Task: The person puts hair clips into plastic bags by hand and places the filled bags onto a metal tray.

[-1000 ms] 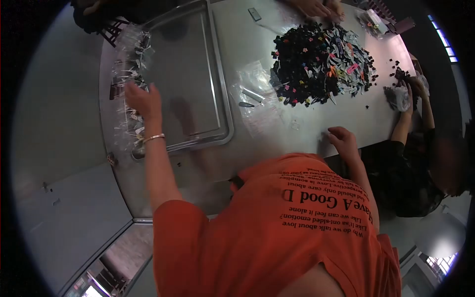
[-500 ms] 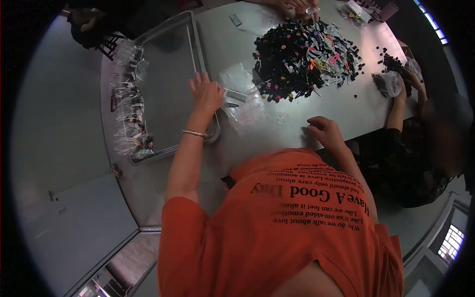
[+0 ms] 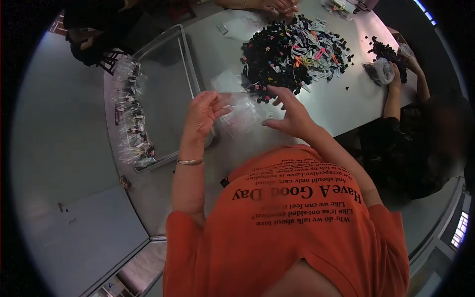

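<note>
My left hand (image 3: 208, 113) is closed, its fingers pinching the edge of a clear plastic bag (image 3: 236, 100) that stretches toward the right. My right hand (image 3: 293, 115) is open, thumb and fingers apart, just right of the bag and apparently not gripping it. Below and behind the held bag lie more flat clear bags (image 3: 225, 81) on the table. Just beyond my right hand rises a big pile of small hair clips (image 3: 292, 54), mostly black on the left and pale with a few bright ones on the right.
At left, a clear plastic tray (image 3: 170, 94) has a row of filled clear bags (image 3: 131, 114) along its far-left side. A person at right holds a plastic bag (image 3: 384, 72) by a smaller black pile (image 3: 383, 49). Another person's hands (image 3: 279, 6) work across the table (image 3: 326, 106).
My left hand has drawn down from the tray's edge and closed on a bag. My right hand has moved left and forward, fingers spreading, toward that bag. The view has shifted slightly.
</note>
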Demonstrator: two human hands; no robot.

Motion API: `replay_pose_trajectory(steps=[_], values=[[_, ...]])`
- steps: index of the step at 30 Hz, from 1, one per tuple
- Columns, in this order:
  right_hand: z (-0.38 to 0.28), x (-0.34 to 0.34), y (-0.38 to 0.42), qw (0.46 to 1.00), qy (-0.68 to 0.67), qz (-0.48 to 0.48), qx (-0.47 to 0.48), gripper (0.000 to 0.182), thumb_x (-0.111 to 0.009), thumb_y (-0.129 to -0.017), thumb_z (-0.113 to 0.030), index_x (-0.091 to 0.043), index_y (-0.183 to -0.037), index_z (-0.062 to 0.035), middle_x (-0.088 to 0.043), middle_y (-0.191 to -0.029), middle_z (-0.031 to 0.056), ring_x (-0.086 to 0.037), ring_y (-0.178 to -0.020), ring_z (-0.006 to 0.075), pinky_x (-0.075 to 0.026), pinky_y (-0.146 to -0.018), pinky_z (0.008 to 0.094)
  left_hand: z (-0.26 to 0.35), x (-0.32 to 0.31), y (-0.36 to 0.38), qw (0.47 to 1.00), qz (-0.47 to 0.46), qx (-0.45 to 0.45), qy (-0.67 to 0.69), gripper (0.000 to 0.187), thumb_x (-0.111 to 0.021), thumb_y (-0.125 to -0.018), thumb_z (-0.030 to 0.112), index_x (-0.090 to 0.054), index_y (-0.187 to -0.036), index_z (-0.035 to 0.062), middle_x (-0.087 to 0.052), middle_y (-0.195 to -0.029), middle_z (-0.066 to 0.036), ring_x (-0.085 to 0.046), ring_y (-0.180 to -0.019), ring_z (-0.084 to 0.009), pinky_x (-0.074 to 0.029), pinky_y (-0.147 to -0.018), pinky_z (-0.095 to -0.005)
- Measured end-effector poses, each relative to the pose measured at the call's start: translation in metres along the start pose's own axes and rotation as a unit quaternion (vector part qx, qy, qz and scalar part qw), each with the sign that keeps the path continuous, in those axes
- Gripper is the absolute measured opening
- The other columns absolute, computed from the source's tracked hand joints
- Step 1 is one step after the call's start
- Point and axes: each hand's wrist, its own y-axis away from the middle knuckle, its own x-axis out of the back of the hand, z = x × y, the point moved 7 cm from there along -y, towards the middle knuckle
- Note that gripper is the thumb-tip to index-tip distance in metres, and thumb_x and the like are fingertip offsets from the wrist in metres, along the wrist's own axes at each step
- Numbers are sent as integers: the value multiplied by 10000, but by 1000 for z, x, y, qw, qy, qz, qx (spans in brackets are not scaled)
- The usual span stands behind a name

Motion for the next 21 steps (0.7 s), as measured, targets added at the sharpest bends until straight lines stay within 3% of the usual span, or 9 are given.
replay_pose_trajectory(steps=[1,4,5,7,8,10,13,15,21], values=[[-12,-1,-6,999,18,17,47,811,-805,-627,-155,-394,-1325,-111,-509,-1170,79,-560,-904,178,-481,-730,299,-10,-9,3,999,-37,22,30,172,-544,-895,166,-540,-938,-1,-637,-932,-186,-652,-819,-253,-560,-686,-367],[-16,-10,-17,993,-71,40,82,461,-734,-723,-172,-578,-1142,-63,-582,-985,110,-593,-794,205,-488,-673,288,-37,-25,7,991,-87,55,91,169,-541,-898,175,-534,-931,9,-633,-954,-198,-651,-867,-287,-562,-718,-396],[1,-17,-20,993,-115,8,-31,205,-687,-800,-148,-669,-964,-26,-635,-823,37,-570,-705,97,-458,-631,237,-45,-31,9,986,-98,65,117,169,-537,-900,181,-534,-926,15,-634,-965,-198,-649,-884,-299,-559,-727,-402],[9,-16,-22,974,-207,19,-88,163,-672,-817,-159,-681,-892,-15,-626,-740,27,-559,-652,87,-452,-592,230,-48,-49,19,980,-90,96,149,206,-525,-913,221,-530,-941,18,-629,-974,-194,-642,-903,-314,-549,-758,-405],[17,-17,-19,943,-299,29,-144,170,-656,-833,-169,-692,-820,-3,-617,-658,18,-549,-598,78,-445,-553,223,-49,-52,22,979,-84,88,166,233,-520,-918,245,-531,-961,16,-629,-976,-185,-641,-909,-308,-545,-767,-400],[21,-11,-16,941,-299,30,-155,205,-651,-845,-193,-690,-822,8,-632,-677,14,-546,-606,67,-448,-561,223,-56,-58,27,976,-79,80,186,261,-516,-923,268,-533,-981,14,-628,-978,-177,-639,-915,-301,-541,-776,-396],[24,-6,-10,943,-286,26,-168,208,-664,-836,-199,-690,-825,7,-629,-668,16,-550,-611,66,-447,-560,218,-69,-69,29,991,-87,66,73,348,-491,-940,325,-514,-1076,5,-618,-1030,-189,-636,-928,-283,-530,-811,-405],[22,-5,-6,939,-293,18,-179,213,-672,-831,-209,-690,-826,3,-629,-668,19,-546,-603,68,-440,-550,218,-74,-76,27,994,-92,52,-38,311,-531,-927,301,-533,-1040,12,-636,-976,-147,-647,-896,-242,-532,-797,-372],[35,1,7,913,-318,-13,-254,314,-630,-864,-330,-683,-865,-20,-636,-722,32,-535,-601,78,-415,-542,214,-83,-74,28,998,-31,43,-36,220,-597,-895,240,-576,-922,22,-649,-856,-98,-650,-783,-194,-529,-729,-327]])
